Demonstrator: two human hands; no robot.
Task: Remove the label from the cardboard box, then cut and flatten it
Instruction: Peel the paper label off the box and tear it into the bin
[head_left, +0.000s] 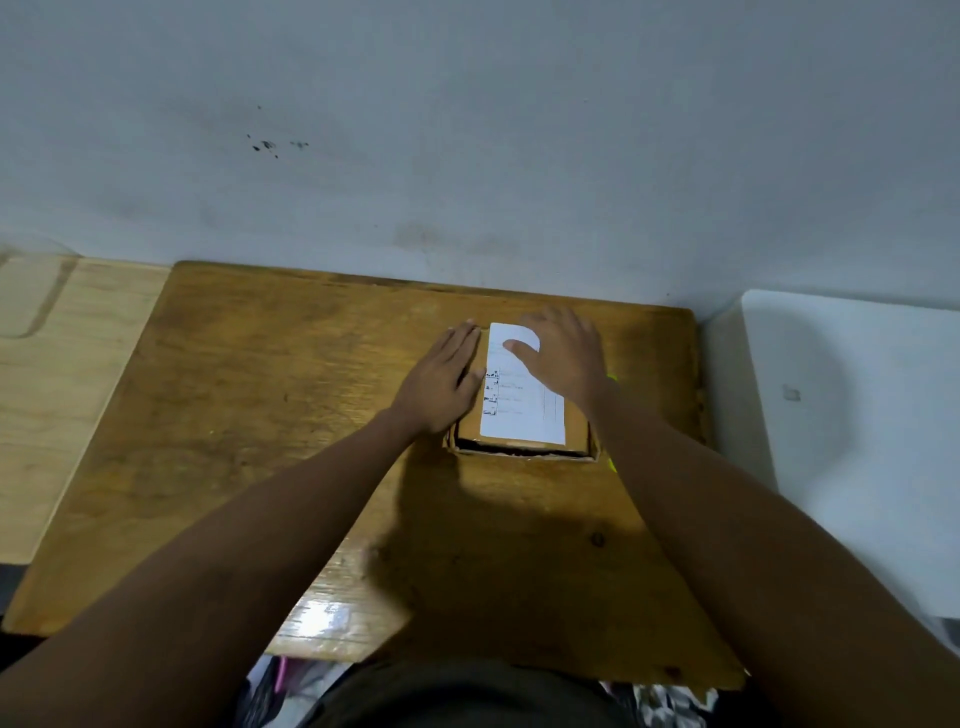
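A small brown cardboard box (574, 426) lies on the wooden table (270, 415), near its far right part. A white printed label (522, 410) covers most of the box's top. My left hand (441, 382) lies flat with straight fingers along the box's left side, touching it. Over the label's far end, my right hand (563, 353) rests with its fingers spread and its thumb on the paper. Neither hand grips anything. A bit of something yellow-green (613, 378) shows behind my right wrist, mostly hidden.
The table stands against a grey wall (467, 156). A lighter wooden surface (57, 374) adjoins it on the left and a white surface (852, 415) on the right. Patterned cloth (291, 686) shows below the table's near edge.
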